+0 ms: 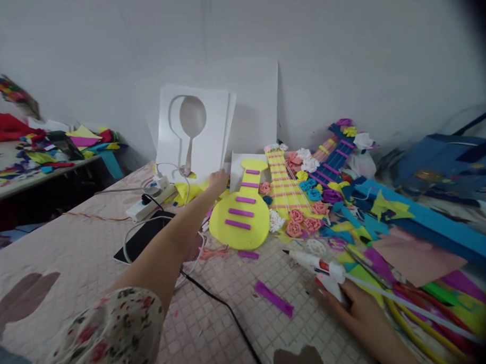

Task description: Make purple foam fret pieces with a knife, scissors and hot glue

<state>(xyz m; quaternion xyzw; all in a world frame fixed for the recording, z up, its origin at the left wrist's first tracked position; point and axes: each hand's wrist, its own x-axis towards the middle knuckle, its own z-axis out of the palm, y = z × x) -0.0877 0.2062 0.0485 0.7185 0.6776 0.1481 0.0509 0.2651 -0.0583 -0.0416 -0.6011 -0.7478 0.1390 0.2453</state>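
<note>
My left hand point(219, 181) reaches forward over the table, near the upper left side of a yellow guitar-shaped cutout point(240, 238) with purple strips across it. Its fingers are curled, and what they hold, if anything, is hidden. On the right, my right hand point(365, 316) is wrapped round a white and red glue gun point(328, 269), its dark tip pointing left and a long glue stick trailing from its back. A loose purple strip point(274, 298) lies on the table between the gun and the black cable.
Decorated guitar shapes point(280, 180) and paper roses point(296, 222) stand behind. Coloured scraps point(391, 206) and scissors point(369, 262) are at right. A phone point(143, 239), power strip point(142, 208) and cables lie left. White boards point(214, 108) lean on the wall.
</note>
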